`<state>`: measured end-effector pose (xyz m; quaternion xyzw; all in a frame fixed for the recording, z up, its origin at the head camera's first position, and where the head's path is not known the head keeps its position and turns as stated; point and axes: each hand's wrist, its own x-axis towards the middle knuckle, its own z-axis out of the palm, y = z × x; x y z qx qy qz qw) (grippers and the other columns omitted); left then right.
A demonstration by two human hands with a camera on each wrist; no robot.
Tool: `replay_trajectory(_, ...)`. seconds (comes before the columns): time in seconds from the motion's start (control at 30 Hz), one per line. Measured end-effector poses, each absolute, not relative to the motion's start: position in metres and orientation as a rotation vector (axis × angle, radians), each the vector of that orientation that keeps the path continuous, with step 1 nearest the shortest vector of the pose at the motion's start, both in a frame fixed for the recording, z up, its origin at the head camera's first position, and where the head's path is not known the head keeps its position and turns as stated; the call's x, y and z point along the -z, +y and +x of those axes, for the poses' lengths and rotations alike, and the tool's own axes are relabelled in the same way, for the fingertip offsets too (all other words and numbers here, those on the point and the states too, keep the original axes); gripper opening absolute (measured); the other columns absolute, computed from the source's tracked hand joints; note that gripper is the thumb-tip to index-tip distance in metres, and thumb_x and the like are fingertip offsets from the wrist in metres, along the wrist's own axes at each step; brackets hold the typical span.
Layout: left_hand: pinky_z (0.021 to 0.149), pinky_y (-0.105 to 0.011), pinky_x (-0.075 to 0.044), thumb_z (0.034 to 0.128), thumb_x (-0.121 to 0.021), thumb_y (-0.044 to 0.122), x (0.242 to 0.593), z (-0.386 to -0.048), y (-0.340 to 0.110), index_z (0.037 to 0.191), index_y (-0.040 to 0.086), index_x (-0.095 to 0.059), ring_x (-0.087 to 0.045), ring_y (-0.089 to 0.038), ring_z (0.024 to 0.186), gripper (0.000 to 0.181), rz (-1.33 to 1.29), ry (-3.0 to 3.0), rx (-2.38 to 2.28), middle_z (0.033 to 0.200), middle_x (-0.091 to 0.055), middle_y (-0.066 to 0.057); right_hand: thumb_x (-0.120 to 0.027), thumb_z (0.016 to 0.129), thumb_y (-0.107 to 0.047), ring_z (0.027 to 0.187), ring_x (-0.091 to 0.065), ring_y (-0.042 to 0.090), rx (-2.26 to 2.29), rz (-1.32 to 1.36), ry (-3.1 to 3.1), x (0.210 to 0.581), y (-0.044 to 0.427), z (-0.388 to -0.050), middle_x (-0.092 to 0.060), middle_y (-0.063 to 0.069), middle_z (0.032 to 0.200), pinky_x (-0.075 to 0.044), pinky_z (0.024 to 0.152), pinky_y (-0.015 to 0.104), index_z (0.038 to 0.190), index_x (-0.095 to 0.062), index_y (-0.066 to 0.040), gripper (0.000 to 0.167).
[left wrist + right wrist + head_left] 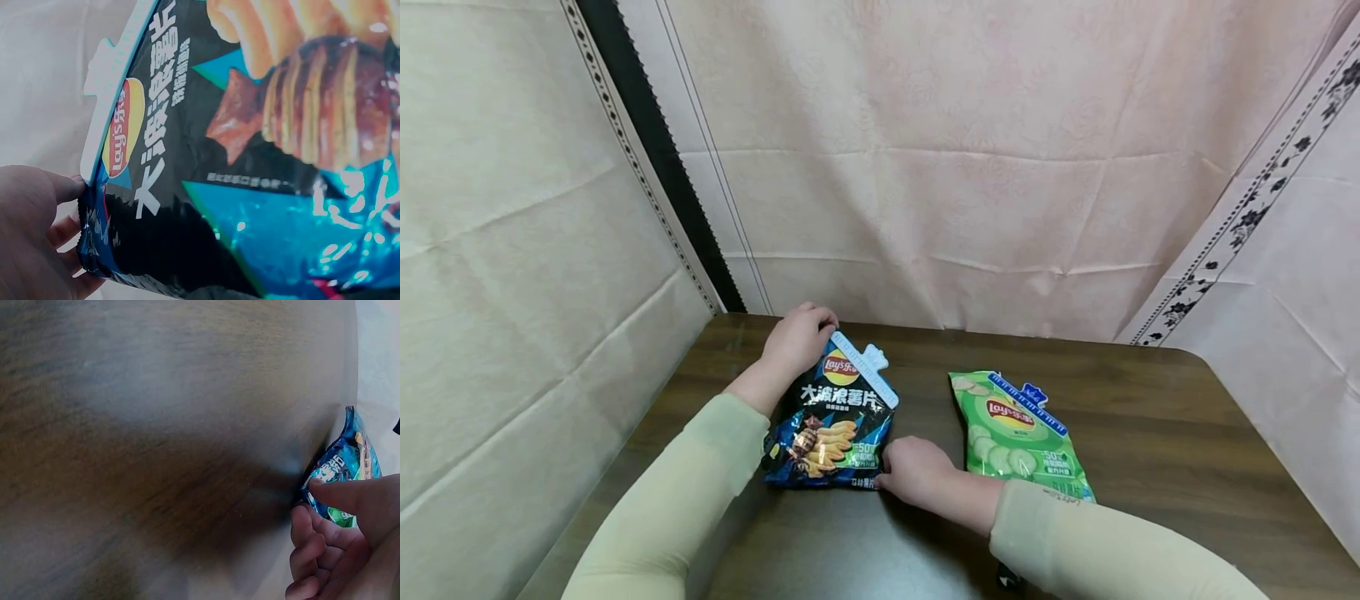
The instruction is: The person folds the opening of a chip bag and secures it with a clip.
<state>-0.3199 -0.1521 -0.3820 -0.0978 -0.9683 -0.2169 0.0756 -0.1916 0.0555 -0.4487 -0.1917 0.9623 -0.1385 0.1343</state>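
A black and blue bag of potato chips (835,400) lies on the table, a light blue sealing clip (867,372) set slantwise across its upper right corner. My left hand (802,340) holds the bag's upper left corner; in the left wrist view the thumb and fingers of that hand (31,228) pinch the edge just beside the clip's end. At the lower right corner, my right hand (919,471) pinches the bag between thumb and index finger, as the right wrist view shows, with the other fingers (306,556) curled.
To the right lies a green bag of potato chips (1011,437) with a dark blue clip (1028,403), its lower edge partly behind my right sleeve. A small black object (1009,577) shows below that sleeve. Pale cloth (925,167) hangs around the brown wooden table (1150,467).
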Motion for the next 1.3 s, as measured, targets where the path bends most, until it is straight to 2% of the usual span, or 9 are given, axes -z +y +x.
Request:
replay_trajectory(0.23,0.093,-0.047,-0.048,0.1028,-0.055,0.025,0.395,-0.335,-0.148,0.115,0.014,-0.068,-0.057,-0.027,0.108,0.021,-0.297,-2.963,0.621,0.122,-0.056,-0.01,-0.075,0.087,-0.037,0.057,-0.05,0.012,0.373,-0.532,2.799,0.449,0.055,-0.19,-0.053,-0.005,0.063,-0.044,0.053,0.031,0.066,-0.063,-0.017,0.031)
replay_trajectory(0.5,0.089,-0.045,-0.049,0.1019,-0.056,0.023,0.411,-0.351,-0.138,0.112,0.014,-0.07,-0.057,-0.026,0.1,0.019,-0.326,-3.038,0.521,0.117,-0.056,-0.009,-0.075,0.087,-0.038,0.058,-0.051,0.013,0.33,-0.512,2.781,0.448,0.056,-0.191,-0.055,-0.004,0.065,-0.045,0.055,0.032,0.071,-0.066,-0.017,0.029)
replay_trajectory(0.73,0.098,-0.05,-0.043,0.101,-0.058,0.024,0.432,-0.361,-0.134,0.113,0.017,-0.072,-0.053,-0.03,0.109,0.02,-0.328,-3.097,0.299,0.119,-0.057,-0.01,-0.074,0.088,-0.04,0.059,-0.051,0.012,0.313,-0.544,2.787,0.449,0.057,-0.19,-0.056,-0.005,0.067,-0.046,0.056,0.033,0.073,-0.067,-0.017,0.028)
replay_trajectory(0.87,0.099,-0.05,-0.041,0.1002,-0.059,0.023,0.439,-0.365,-0.134,0.111,0.017,-0.073,-0.051,-0.03,0.109,0.018,-0.35,-3.119,0.167,0.116,-0.059,-0.009,-0.073,0.089,-0.04,0.059,-0.051,0.013,0.331,-0.534,2.778,0.448,0.058,-0.189,-0.055,-0.005,0.066,-0.045,0.055,0.031,0.075,-0.068,-0.016,0.028)
replay_trajectory(1.07,0.093,-0.048,-0.045,0.0995,-0.058,0.019,0.446,-0.371,-0.133,0.106,0.017,-0.074,-0.051,-0.029,0.101,0.017,-0.377,-3.182,0.077,0.11,-0.058,-0.009,-0.073,0.089,-0.041,0.059,-0.05,0.013,0.358,-0.517,2.769,0.447,0.061,-0.189,-0.054,-0.005,0.066,-0.044,0.055,0.03,0.076,-0.068,-0.017,0.028)
replay_trajectory(1.3,0.093,-0.049,-0.047,0.0991,-0.059,0.019,0.451,-0.377,-0.131,0.111,0.016,-0.073,-0.054,-0.027,0.1,0.018,-0.36,-3.244,0.06,0.112,-0.061,-0.009,-0.071,0.09,-0.042,0.058,-0.05,0.013,0.38,-0.545,2.761,0.446,0.063,-0.188,-0.053,-0.005,0.065,-0.043,0.055,0.029,0.075,-0.067,-0.017,0.029)
